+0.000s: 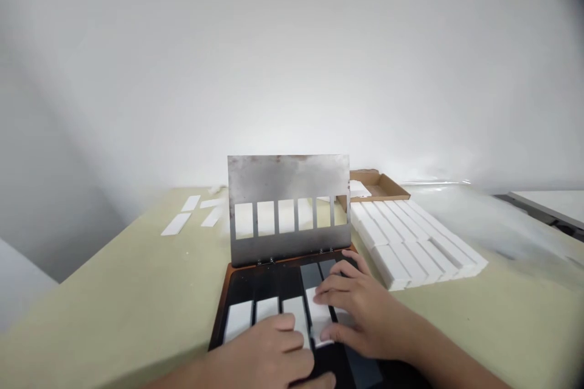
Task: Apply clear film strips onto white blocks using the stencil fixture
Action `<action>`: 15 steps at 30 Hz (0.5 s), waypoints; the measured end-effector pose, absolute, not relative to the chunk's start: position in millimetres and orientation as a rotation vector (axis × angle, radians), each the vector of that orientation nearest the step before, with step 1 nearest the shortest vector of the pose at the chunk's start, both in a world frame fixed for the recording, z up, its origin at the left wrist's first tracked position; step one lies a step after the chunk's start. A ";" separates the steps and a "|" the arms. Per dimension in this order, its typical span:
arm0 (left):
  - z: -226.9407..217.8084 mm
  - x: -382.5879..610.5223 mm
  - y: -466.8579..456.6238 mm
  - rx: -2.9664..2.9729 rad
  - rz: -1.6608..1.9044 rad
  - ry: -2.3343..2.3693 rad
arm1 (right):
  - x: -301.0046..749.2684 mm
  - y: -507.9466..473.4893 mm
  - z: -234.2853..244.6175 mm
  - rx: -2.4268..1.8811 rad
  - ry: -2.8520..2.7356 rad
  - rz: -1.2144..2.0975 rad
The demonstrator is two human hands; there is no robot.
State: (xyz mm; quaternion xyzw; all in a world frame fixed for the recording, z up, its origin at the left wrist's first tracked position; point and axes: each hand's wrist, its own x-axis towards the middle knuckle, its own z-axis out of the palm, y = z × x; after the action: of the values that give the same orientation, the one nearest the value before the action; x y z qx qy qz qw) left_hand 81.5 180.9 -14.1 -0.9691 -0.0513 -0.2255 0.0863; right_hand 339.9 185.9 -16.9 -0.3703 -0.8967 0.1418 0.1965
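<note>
Hands low over a black hinged jig (269,285): right hand (365,316) spread around a white tile (318,316), left hand (260,355) curled just beside it, grip unclear. Behind, an upright slotted steel plate (288,194); white bars (410,243) stacked on the desk (91,316), off to the right.

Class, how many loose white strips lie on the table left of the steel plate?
4 white strips: two further back, two nearer, all left of the steel plate; more may be hidden behind it.

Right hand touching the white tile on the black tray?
Touching. The head view shows the right hand over the white tile, with its fingers lying across the tile's upper part.
</note>
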 end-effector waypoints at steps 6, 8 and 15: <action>-25.4 82.6 181.8 -3.008 -0.563 -0.484 | 338.2 188.2 -18.6 -1.077 -2.458 0.396; -28.5 81.4 182.5 -3.026 -0.559 -0.525 | 339.4 188.0 -16.9 -1.090 -2.457 0.401; -31.4 82.0 183.2 -3.010 -0.630 -0.597 | 344.1 190.3 -22.7 -1.014 -2.480 0.404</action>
State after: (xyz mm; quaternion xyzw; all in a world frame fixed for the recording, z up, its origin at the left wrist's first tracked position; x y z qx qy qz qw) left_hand 82.0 183.2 -31.4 -0.9608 -0.1904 -0.2012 0.0043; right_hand 344.1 190.3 -22.7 -0.3655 -0.8940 0.1457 0.2144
